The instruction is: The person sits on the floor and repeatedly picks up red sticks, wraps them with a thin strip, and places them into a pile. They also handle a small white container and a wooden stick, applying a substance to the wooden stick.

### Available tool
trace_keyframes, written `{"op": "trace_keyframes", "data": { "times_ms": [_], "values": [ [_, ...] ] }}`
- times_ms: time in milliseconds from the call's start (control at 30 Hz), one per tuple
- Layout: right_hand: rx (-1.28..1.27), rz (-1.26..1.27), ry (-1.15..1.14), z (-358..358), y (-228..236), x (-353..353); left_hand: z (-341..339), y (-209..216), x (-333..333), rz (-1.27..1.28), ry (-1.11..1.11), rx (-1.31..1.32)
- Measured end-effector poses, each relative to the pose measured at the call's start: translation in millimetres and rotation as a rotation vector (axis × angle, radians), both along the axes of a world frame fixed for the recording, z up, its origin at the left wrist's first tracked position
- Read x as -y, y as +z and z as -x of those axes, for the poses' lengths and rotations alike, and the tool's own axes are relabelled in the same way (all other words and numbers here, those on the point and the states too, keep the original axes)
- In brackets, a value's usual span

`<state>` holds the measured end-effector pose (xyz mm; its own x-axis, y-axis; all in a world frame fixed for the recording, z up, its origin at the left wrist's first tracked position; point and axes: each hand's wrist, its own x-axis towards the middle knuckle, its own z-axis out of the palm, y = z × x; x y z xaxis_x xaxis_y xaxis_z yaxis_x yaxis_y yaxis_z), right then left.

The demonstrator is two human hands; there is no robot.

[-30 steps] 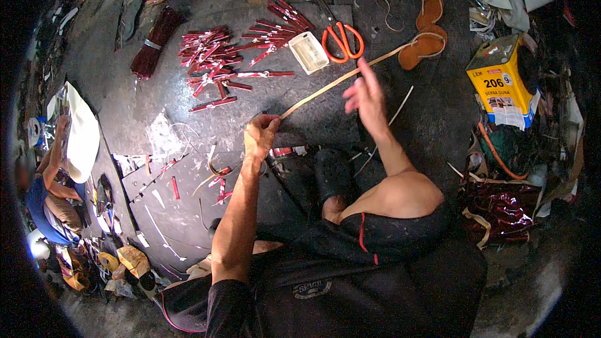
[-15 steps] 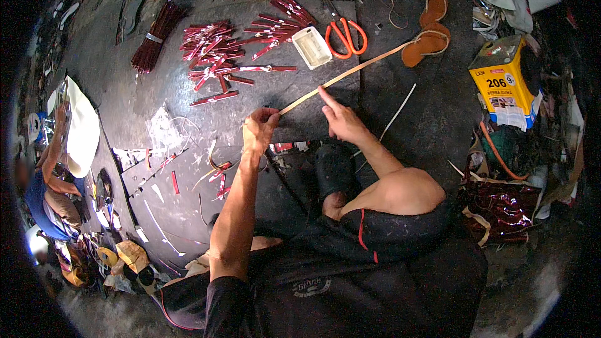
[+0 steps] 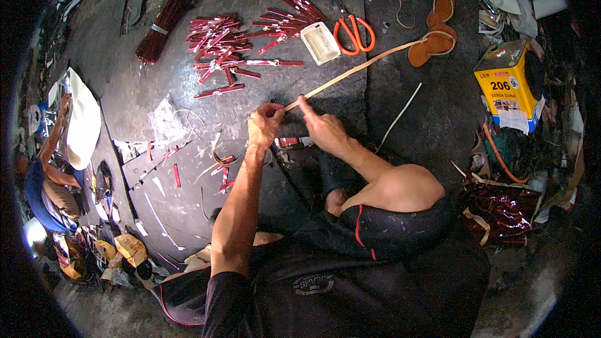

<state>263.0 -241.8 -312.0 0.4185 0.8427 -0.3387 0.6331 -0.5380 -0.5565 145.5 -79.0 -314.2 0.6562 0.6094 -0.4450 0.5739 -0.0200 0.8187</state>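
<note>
A long, narrow tan strip (image 3: 348,74) runs slantwise over the dark work surface. Its far end meets a brown, sole-shaped piece (image 3: 433,48) with pale edging. At the near end, my left hand (image 3: 265,126) is closed in a pinch on the strip. My right hand (image 3: 323,130) has its index finger stretched out, the tip on the strip just right of the left hand; its other fingers are curled, with nothing seen in them. Beyond the strip lie orange-handled scissors (image 3: 354,34) and a small white tray (image 3: 320,44).
Many short, shiny dark-red strips (image 3: 216,44) lie in a loose pile, with a tied dark-red bundle (image 3: 161,28) to their left. A yellow can (image 3: 508,84) stands at the right. Scraps (image 3: 219,166) litter the near surface. At far left, another person's arm (image 3: 55,131) shows beside a white sheet (image 3: 80,122).
My right index finger has slid left along the strip, closer to my left hand. The left hand keeps its pinch. The whole view has shifted slightly.
</note>
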Motion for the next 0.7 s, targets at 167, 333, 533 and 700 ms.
{"op": "trace_keyframes", "data": {
  "times_ms": [167, 333, 533, 700],
  "values": [
    [0.114, 0.140, 0.033, -2, 4, 1, -2, -1, -1, -0.004, 0.009, -0.030],
    [0.293, 0.132, -0.131, -45, 5, 19, 0, -10, 1, 0.015, 0.022, -0.023],
    [0.164, 0.065, 0.079, 9, -8, 5, 1, -19, -1, 0.065, 0.037, 0.019],
    [0.310, 0.200, -0.108, -38, 7, 18, 0, -14, -1, 0.018, 0.027, -0.023]
  ]
}}
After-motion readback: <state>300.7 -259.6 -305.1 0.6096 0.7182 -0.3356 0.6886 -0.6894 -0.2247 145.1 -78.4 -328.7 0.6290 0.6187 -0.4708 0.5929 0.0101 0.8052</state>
